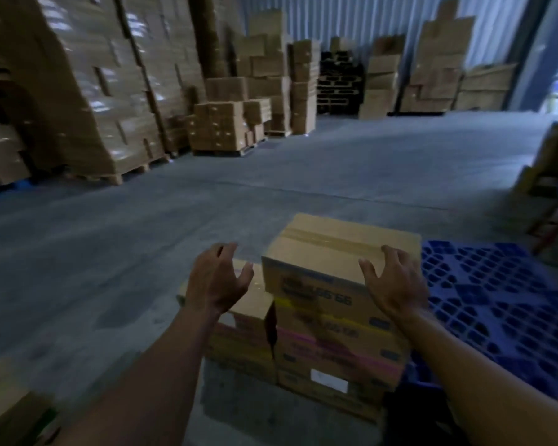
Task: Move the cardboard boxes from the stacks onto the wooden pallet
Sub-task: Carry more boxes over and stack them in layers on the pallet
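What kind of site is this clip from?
Most likely a warehouse or storage bay: tall wrapped stacks of cardboard boxes on pallets, a concrete floor, and a blue plastic pallet.

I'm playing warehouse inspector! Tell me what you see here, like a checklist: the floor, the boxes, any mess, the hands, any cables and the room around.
Surface: grey concrete floor, with darker patches.
Job's things: top box, taped, on the taller stack; shorter stack to its left; blue pallet to its right.
Clutter: blurry cardboard in the near left corner.
Hands: left hand open above the shorter stack; right hand open at the top box's right edge, contact unclear.
Cables: nothing seen.
Surroundings: wrapped box stacks on wooden pallets along the left; dark pallets at the back wall.
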`<state>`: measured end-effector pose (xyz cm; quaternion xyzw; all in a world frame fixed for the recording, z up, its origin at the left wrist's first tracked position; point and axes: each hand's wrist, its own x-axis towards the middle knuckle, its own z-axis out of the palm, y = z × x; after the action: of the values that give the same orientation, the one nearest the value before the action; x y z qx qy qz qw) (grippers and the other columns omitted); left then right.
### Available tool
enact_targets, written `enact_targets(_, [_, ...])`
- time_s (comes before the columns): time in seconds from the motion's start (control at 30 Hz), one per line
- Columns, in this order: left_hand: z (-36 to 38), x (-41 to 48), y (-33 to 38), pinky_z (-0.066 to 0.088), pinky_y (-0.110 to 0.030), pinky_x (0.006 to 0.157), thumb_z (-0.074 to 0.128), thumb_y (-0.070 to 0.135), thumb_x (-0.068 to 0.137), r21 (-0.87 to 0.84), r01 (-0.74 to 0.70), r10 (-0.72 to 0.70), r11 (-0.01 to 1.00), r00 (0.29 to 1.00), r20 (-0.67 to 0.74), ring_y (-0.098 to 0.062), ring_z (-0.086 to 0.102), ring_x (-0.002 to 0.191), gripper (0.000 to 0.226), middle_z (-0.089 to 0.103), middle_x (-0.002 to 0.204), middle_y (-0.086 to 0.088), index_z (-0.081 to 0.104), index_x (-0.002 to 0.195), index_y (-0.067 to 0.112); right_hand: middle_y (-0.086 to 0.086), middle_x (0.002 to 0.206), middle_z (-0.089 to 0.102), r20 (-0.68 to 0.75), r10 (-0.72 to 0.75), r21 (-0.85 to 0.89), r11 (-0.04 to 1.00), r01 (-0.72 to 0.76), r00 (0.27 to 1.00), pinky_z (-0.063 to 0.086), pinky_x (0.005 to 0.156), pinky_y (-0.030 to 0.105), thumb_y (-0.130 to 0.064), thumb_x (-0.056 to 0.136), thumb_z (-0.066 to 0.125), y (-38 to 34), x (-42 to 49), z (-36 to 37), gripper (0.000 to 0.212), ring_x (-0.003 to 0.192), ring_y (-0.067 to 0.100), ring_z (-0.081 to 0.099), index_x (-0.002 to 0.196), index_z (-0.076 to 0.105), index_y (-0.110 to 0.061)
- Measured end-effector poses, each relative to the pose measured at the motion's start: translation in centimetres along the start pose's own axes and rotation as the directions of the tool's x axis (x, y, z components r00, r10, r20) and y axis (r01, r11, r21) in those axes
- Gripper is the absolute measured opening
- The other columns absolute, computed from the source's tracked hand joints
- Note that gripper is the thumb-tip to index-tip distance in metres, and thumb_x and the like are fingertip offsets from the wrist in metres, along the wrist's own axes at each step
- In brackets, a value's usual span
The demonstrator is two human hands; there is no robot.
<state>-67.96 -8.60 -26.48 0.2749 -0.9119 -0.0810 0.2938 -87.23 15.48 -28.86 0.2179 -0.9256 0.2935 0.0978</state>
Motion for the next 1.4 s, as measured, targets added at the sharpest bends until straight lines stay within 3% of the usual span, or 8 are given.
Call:
enact_targets(0.33, [18.9,13.9,-0.9,0.048,-0.048,0.092,0.070,0.032,0.091,-0.110,-0.061,0.087,0.992,0.963,0.256,-0.042,0.058,0.115,0.056,0.060,0.128,-0.025,0.057,0.133,-0.002,0.013,0.158,0.036,0.009,0.441,-0.106,0.893,-0.438,0.897,0.034,0.114,0.049,-0.056,0.099,0.049,10.6,8.9,7.8,0.072,0.143,0.036,0.034,0.154,0.034,-0.011])
enact_targets(0.5, [26.1,17.3,-2.8,0.045,-0.052,0.098,0.073,0.035,0.087,-0.109,0.074,-0.028,0.991,0.928,0.370,-0.045,0.050,0.122,0.067,0.052,0.134,-0.031,0.052,0.136,-0.005,0.013,0.159,0.035,0.038,0.607,-0.119,0.791,-0.600,0.794,0.034,0.114,0.047,-0.061,0.097,0.049,13.5,9.0,11.3,0.079,0.144,0.035,0.034,0.155,0.033,-0.010])
enact_targets(0.7, [30.1,17.8,-5.4,0.045,-0.051,0.095,0.068,0.049,0.088,-0.107,0.191,-0.142,0.976,0.924,0.356,-0.041,0.047,0.122,0.060,0.050,0.133,-0.022,0.057,0.119,-0.001,0.013,0.134,0.057,0.074,0.649,0.038,0.757,-0.653,0.757,0.048,0.094,0.046,-0.076,0.085,0.044,14.6,10.0,13.9,0.080,0.121,0.035,0.054,0.140,0.052,-0.018])
enact_targets(0.87, [30.4,18.8,-6.5,0.045,-0.043,0.084,0.073,0.047,0.086,-0.259,0.322,-0.226,0.911,0.912,0.342,-0.037,0.057,0.109,0.054,0.062,0.118,-0.018,0.062,0.120,0.005,0.005,0.124,0.062,0.054,0.667,0.179,0.725,-0.665,0.743,0.050,0.086,0.041,-0.055,0.095,0.058,14.6,10.9,14.3,0.052,0.111,0.029,0.059,0.137,0.056,-0.024])
enact_targets(1.0, [30.1,18.8,-7.1,0.049,-0.043,0.092,0.080,0.052,0.078,-0.370,0.437,-0.291,0.820,0.875,0.387,-0.031,0.061,0.114,0.065,0.067,0.124,-0.011,0.065,0.128,0.013,-0.003,0.109,0.062,0.061,0.715,0.316,0.648,-0.692,0.697,0.052,0.085,0.042,-0.052,0.094,0.062,14.2,10.9,14.7,0.049,0.106,0.028,0.062,0.131,0.058,-0.021])
enact_targets(1.13, [29.9,18.4,-6.9,0.051,-0.041,0.086,0.080,0.039,0.082,-0.527,0.604,-0.298,0.597,0.778,0.553,-0.026,0.058,0.109,0.059,0.061,0.119,-0.002,0.059,0.133,0.021,0.001,0.123,0.062,0.060,0.707,0.459,0.607,-0.648,0.705,0.056,0.088,0.048,-0.063,0.078,0.064,13.7,10.4,14.9,0.074,0.109,0.025,0.062,0.140,0.054,-0.024])
enact_targets(1.3, [29.2,18.4,-7.2,0.057,-0.054,0.077,0.080,0.024,0.082,-0.543,0.691,-0.194,0.477,0.685,0.702,-0.022,0.056,0.099,0.060,0.056,0.110,0.013,0.050,0.132,0.041,-0.002,0.126,0.057,0.112,0.655,0.530,0.597,-0.602,0.748,0.055,0.094,0.047,-0.048,0.083,0.077,14.2,10.1,14.5,0.075,0.116,0.022,0.058,0.148,0.046,-0.027])
enact_targets(1.4, [28.6,17.8,-7.2,0.056,-0.064,0.079,0.082,0.026,0.078,-0.562,0.692,-0.163,0.454,0.684,0.711,-0.027,0.058,0.106,0.059,0.058,0.116,0.013,0.054,0.127,0.043,-0.005,0.130,0.055,0.116,0.658,0.549,0.581,-0.601,0.744,0.052,0.099,0.041,-0.042,0.083,0.078,14.7,10.2,14.0,0.079,0.119,0.019,0.055,0.152,0.041,-0.028])
